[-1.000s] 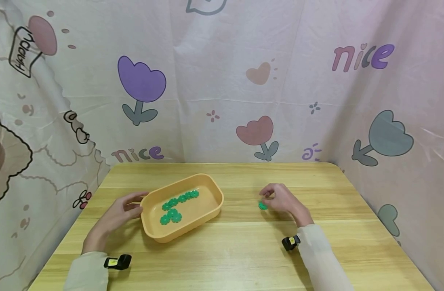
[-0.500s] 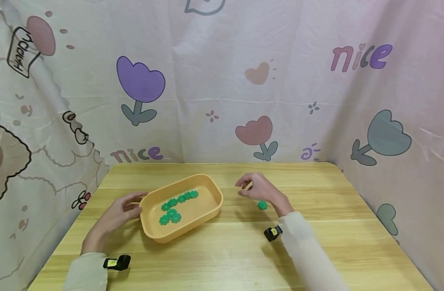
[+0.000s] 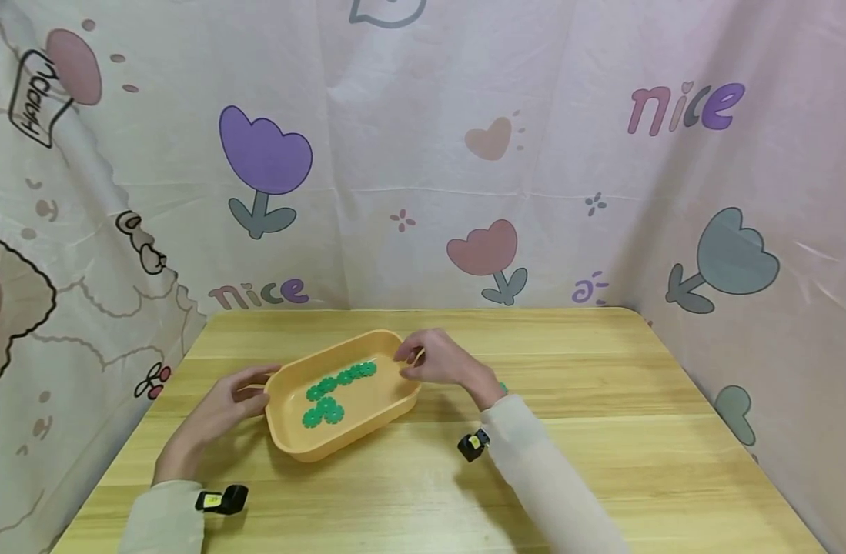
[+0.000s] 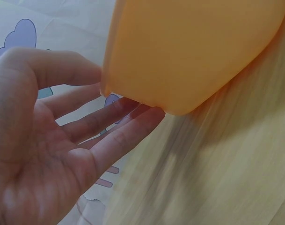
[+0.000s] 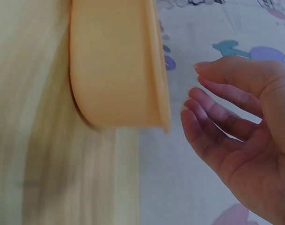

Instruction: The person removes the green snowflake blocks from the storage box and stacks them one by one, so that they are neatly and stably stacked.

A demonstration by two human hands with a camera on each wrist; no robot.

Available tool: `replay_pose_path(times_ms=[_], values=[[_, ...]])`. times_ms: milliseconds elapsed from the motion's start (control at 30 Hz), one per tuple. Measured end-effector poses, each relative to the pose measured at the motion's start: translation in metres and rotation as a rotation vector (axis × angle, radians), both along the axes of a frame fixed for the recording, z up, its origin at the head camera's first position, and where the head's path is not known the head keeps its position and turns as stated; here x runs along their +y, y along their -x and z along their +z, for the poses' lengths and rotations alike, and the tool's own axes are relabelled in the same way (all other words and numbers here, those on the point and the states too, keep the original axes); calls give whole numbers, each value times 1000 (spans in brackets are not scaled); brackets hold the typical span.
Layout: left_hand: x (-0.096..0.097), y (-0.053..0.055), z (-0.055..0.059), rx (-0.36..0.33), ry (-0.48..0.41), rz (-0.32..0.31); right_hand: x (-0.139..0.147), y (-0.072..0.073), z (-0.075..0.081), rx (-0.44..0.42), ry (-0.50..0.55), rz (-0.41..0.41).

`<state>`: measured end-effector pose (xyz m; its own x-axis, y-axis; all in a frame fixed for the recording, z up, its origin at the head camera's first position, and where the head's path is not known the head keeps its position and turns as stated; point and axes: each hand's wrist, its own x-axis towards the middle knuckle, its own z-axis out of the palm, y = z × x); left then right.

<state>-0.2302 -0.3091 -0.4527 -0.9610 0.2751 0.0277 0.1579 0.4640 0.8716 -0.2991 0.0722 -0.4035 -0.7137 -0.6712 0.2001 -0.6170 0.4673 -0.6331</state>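
Observation:
A shallow orange plastic tray [image 3: 353,442] lies slanted on the table. Inside are several green notched plastic discs [image 3: 328,408], some in an overlapping row and some clustered near the front. At the tray's left end, my left hand [image 3: 218,412] touches the outer rim with relaxed fingertips; the left wrist view has its thumb on the rim edge and its fingers against the wall. Over the tray's right end hovers my right hand [image 3: 439,358], fingers loosely bent. Between those fingertips I see nothing in the right wrist view. Another green disc [image 3: 503,388] peeks out behind my right wrist.
Light wood tabletop [image 3: 575,362] surrounds the tray, with bare surface to its right and in front. A printed fabric curtain [image 3: 395,154] stands behind the table and along both sides. Each wrist carries a small black camera [image 3: 222,500].
My right hand has left the lone green disc on the table and travelled left to the tray's right end. The left hand and the tray have stayed in place.

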Motion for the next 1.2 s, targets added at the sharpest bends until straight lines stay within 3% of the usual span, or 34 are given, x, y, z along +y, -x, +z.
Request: replay_pose_path(times_ms=[433,767,1200], values=[[-1,-1,1,-5,0,-3,-47,-1,-20,-22,-84,53],[1,-1,2,-23,6,11,-78,-6,-33,72,-183,75],[0,0,1,-22,1,5,-106,-12,-40,-14,-233,119]])
